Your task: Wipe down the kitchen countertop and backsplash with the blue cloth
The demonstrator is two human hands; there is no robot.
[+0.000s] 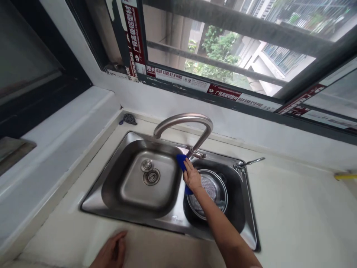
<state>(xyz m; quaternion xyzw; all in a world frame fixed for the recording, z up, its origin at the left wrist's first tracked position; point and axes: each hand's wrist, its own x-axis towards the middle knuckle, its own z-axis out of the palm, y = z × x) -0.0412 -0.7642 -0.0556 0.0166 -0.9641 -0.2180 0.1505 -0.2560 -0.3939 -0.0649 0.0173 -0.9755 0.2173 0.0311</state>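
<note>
A blue cloth (182, 162) lies under the fingers of my right hand (192, 178), on the divider between the two sink basins beside the faucet base. Part of the cloth also shows below the palm. My left hand (113, 250) is near the counter's front edge, left of centre, with its fingers curled together; whether anything is inside them is hidden. The steel double sink (95, 203) has a drain and a loose strainer in its left basin. A metal colander (208, 186) sits in the right basin, partly behind my right forearm.
The curved faucet (184, 118) arches over the left basin. A dark scrubber (129, 119) lies at the back left corner. A metal handle (254, 161) juts from the sink's right rim. Something yellow (346, 176) is at the far right.
</note>
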